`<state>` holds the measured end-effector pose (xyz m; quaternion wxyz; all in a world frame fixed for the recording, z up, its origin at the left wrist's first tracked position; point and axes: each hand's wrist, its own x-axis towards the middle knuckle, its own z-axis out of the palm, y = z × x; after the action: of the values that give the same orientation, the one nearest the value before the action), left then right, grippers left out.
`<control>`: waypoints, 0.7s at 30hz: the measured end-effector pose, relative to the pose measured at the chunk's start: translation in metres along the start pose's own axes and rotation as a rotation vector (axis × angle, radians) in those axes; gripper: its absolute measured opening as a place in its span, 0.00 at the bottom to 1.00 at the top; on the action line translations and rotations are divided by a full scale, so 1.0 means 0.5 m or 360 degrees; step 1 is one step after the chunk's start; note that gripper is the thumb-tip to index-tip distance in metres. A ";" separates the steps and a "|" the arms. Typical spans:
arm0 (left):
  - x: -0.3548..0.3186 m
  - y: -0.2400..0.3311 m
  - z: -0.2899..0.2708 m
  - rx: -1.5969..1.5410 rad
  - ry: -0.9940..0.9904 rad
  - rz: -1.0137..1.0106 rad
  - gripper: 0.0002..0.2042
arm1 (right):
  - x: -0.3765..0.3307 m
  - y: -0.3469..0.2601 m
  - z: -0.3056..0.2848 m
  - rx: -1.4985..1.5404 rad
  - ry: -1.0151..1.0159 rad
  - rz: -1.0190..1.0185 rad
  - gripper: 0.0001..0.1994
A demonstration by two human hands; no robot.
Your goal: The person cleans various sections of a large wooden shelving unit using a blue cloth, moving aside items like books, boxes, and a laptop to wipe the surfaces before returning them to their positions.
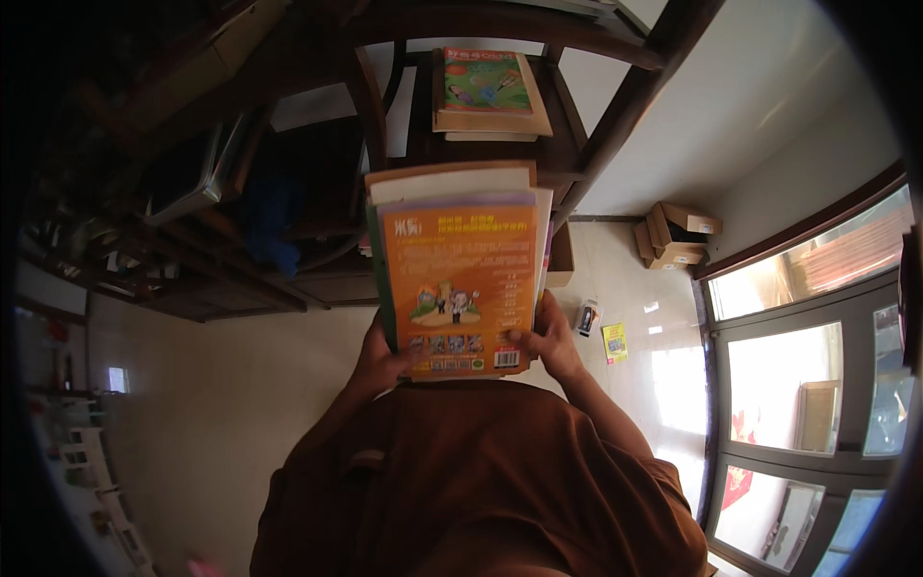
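Your brown shirt (481,462) fills the bottom center, with a stack of books (452,183) held just above it, mid-frame.
An orange-covered book (457,279) faces you on that stack; your left hand (380,361) grasps the lower left edge and your right hand (556,344) the lower right, both thumbs on the orange cover. Beyond, at top center, a pile of books (488,87) with a green and red cover uppermost lies on a dark wooden shelf (564,149). Right of center, a yellow booklet (614,342) lies on the pale floor (231,433); cardboard boxes (663,248) sit farther up.
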<state>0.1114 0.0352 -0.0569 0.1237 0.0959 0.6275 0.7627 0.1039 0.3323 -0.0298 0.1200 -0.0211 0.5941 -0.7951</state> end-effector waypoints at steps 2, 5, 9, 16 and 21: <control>0.055 0.078 0.025 -0.0027 -0.0021 -0.0114 0.36 | 0.019 -0.063 -0.010 0.0001 0.0051 -0.0103 0.27; 0.145 0.147 0.063 -0.0069 0.0073 0.0054 0.29 | 0.077 -0.125 -0.032 0.0100 0.0154 -0.0161 0.24; 0.271 0.228 0.072 -0.0022 0.0071 0.0193 0.21 | 0.167 -0.248 -0.029 0.0068 0.0178 -0.0200 0.26; 0.533 0.323 0.035 -0.0010 0.0390 0.0060 0.27 | 0.417 -0.381 -0.056 -0.0135 0.0344 -0.0118 0.22; 0.674 0.311 0.003 -0.0019 0.0564 0.0120 0.31 | 0.574 -0.394 -0.089 -0.0366 0.0547 -0.0082 0.22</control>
<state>-0.2193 0.1127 0.0930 -0.0168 -0.0172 0.6310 0.7754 -0.2154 0.3646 0.1129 -0.0067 0.0861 0.6919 -0.7168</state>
